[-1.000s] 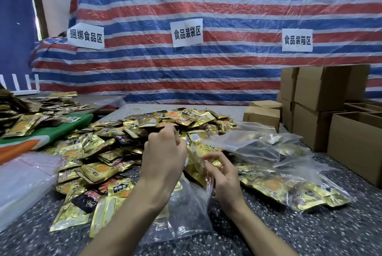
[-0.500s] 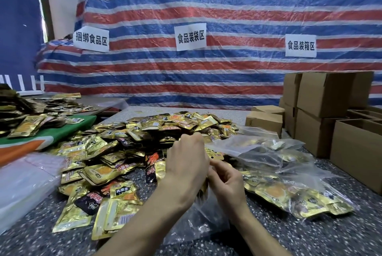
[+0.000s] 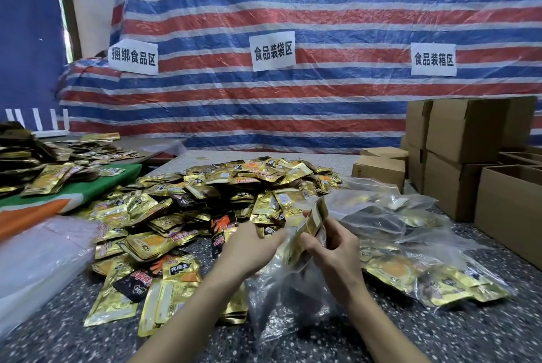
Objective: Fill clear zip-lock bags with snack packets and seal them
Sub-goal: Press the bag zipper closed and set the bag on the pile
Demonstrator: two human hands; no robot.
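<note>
Packets (image 3: 311, 226) between both hands' grip

Striped tarp (image 3: 322, 10) in red, white and blue hanging across the far side, with three white paper signs (image 3: 273, 50) stuck on. Brown cardboard boxes (image 3: 463, 131) stacked far right, some open-topped. Green and orange cloth (image 3: 96, 186) spread at left. Speckled grey table (image 3: 469, 333) underneath.
</note>
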